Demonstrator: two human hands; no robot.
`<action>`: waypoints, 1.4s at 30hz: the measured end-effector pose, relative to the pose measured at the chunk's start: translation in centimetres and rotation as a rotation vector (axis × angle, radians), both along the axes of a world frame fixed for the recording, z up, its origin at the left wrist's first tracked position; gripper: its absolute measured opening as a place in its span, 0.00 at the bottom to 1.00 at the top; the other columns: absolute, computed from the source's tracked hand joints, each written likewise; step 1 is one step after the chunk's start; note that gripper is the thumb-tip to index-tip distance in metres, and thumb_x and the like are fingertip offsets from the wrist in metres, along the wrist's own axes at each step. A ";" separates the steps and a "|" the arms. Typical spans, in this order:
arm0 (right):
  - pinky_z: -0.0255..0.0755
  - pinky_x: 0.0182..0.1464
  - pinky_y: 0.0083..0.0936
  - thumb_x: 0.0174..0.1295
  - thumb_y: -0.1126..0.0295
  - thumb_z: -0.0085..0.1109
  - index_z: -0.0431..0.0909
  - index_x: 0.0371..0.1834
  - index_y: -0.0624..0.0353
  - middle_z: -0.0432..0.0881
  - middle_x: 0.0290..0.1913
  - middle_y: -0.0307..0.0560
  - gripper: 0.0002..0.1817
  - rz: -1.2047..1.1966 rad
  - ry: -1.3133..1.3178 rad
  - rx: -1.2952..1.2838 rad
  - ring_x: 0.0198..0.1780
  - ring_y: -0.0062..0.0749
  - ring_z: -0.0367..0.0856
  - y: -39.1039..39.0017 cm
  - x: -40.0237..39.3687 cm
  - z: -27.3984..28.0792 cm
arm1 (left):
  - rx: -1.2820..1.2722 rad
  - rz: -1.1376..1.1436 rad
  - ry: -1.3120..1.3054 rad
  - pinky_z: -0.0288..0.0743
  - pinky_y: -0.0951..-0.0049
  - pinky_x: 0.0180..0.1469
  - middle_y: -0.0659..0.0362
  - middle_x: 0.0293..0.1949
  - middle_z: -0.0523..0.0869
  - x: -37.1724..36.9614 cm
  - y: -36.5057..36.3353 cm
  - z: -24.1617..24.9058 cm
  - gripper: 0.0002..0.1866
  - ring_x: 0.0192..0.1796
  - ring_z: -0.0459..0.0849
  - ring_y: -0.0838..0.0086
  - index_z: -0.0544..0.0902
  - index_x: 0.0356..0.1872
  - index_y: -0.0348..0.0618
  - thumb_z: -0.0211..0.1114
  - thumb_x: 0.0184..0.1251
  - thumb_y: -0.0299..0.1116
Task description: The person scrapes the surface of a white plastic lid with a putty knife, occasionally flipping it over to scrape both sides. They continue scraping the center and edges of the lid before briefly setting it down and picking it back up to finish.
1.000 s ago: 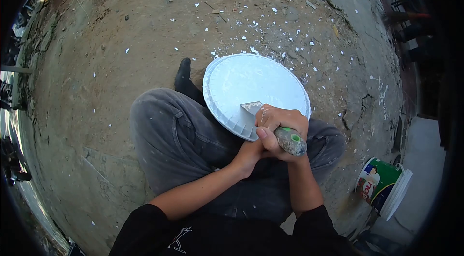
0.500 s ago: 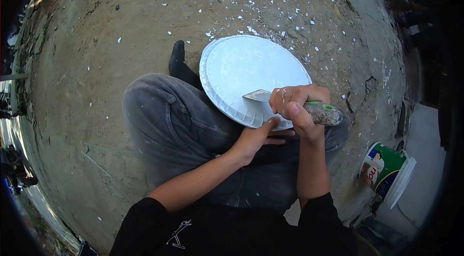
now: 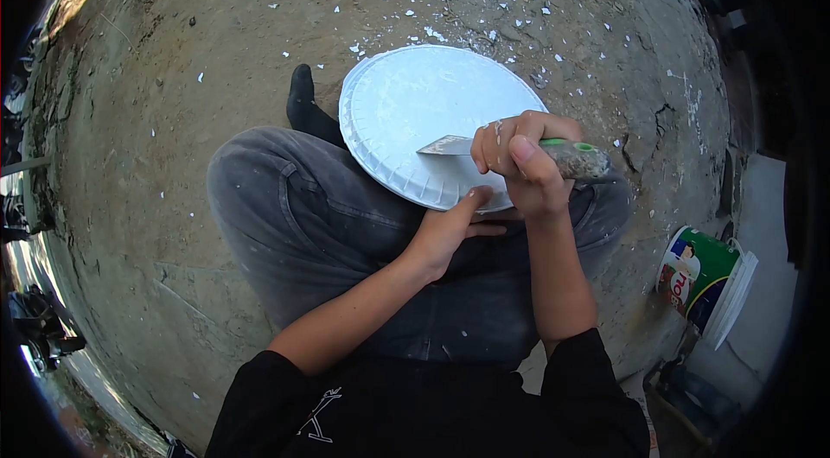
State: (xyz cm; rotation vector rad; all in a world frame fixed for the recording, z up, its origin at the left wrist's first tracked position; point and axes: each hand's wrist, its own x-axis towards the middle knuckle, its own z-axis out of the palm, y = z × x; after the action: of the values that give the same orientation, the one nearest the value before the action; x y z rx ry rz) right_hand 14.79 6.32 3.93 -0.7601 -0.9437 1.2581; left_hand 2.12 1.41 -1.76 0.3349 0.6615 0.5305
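A round white lid point(image 3: 432, 104) with a ribbed rim rests tilted over my crossed legs. My left hand point(image 3: 450, 233) grips its near edge, thumb on the rim and fingers underneath. The worn handle of a scraper point(image 3: 581, 159), grey with green parts, is in my right hand point(image 3: 529, 155). The scraper's metal blade points left and its edge meets the lid's surface, a little above my left thumb.
White flakes point(image 3: 432, 33) are scattered over the dirt ground beyond the lid. A green and white bucket point(image 3: 705, 281) lies tipped at the right beside a wall. My dark-socked foot point(image 3: 303, 95) is left of the lid.
The lid, both hands and the scraper appear slightly further left and up in the view, while the bucket appears further right. The holds on lid and scraper are the same.
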 end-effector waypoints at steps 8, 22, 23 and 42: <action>0.64 0.21 0.26 0.60 0.68 0.52 0.62 0.13 0.57 0.67 0.11 0.42 0.18 0.119 0.111 -0.002 0.14 0.23 0.62 -0.1 2.2 0.6 | -0.007 0.036 0.001 0.81 0.65 0.53 0.51 0.58 0.81 -0.2 0.2 0.8 0.22 0.55 0.86 0.61 0.69 0.65 0.37 0.50 0.80 0.40; 0.69 0.25 0.26 0.58 0.77 0.54 0.69 0.15 0.62 0.74 0.16 0.43 0.13 0.094 -0.043 0.094 0.19 0.23 0.68 -1.6 -1.1 1.8 | 0.039 0.117 0.106 0.84 0.67 0.51 0.55 0.54 0.80 -0.1 -0.4 0.7 0.22 0.54 0.83 0.70 0.70 0.63 0.40 0.53 0.80 0.45; 0.69 0.25 0.27 0.57 0.78 0.53 0.69 0.15 0.62 0.74 0.16 0.43 0.13 0.073 -0.046 0.077 0.18 0.23 0.68 -1.3 -1.7 1.2 | -0.032 0.153 0.052 0.84 0.68 0.51 0.56 0.55 0.80 -0.3 -0.5 0.3 0.22 0.54 0.83 0.71 0.71 0.63 0.40 0.53 0.80 0.45; 0.72 0.26 0.30 0.51 0.83 0.52 0.69 0.16 0.64 0.72 0.16 0.44 0.08 0.057 -0.256 0.284 0.18 0.30 0.68 -0.9 -3.0 1.0 | 0.084 0.127 0.041 0.81 0.73 0.47 0.59 0.48 0.81 0.3 -0.5 -0.3 0.18 0.48 0.83 0.76 0.74 0.56 0.43 0.58 0.75 0.45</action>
State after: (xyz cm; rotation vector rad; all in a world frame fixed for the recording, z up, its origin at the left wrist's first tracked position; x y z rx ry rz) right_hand 11.79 5.38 4.97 -0.6820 -1.3291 1.0610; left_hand 2.40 0.89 -2.06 0.3854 0.7045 0.6753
